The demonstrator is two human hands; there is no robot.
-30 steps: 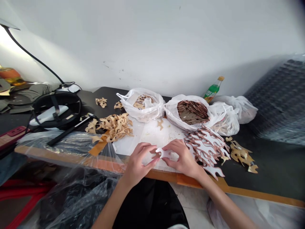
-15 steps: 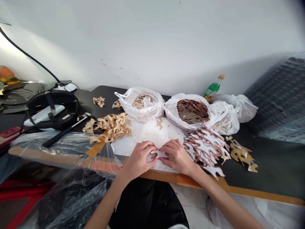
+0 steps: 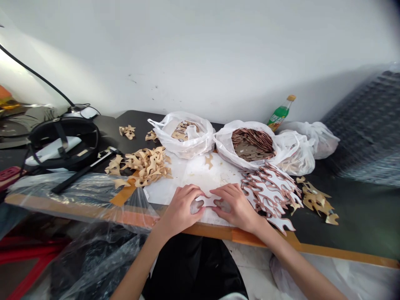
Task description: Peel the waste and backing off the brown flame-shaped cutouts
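Note:
A small white curvy-edged piece [image 3: 206, 201] lies between my hands near the table's front edge. My left hand [image 3: 185, 207] grips its left end between thumb and fingers, and my right hand [image 3: 233, 204] has its right end. Under them is a white sheet [image 3: 200, 173], with one tan piece [image 3: 209, 161] farther back on it. To the right of my right hand rises a pile of white pieces with reddish-brown edges [image 3: 271, 191]. A heap of tan curvy pieces [image 3: 150, 165] sits beyond my left hand, to the left.
Behind stand two open white bags [image 3: 201, 143] [image 3: 223, 143] of pieces, tied bags [image 3: 320, 139] and a green bottle [image 3: 279, 116]. A black-handled hammer [image 3: 84, 171] and a black round headband [image 3: 64, 143] lie left. More tan scraps [image 3: 317, 200] rest at right.
My hands have moved slightly apart, the right one shifting a little to the right, and more of the white piece shows between them. The view has shifted slightly.

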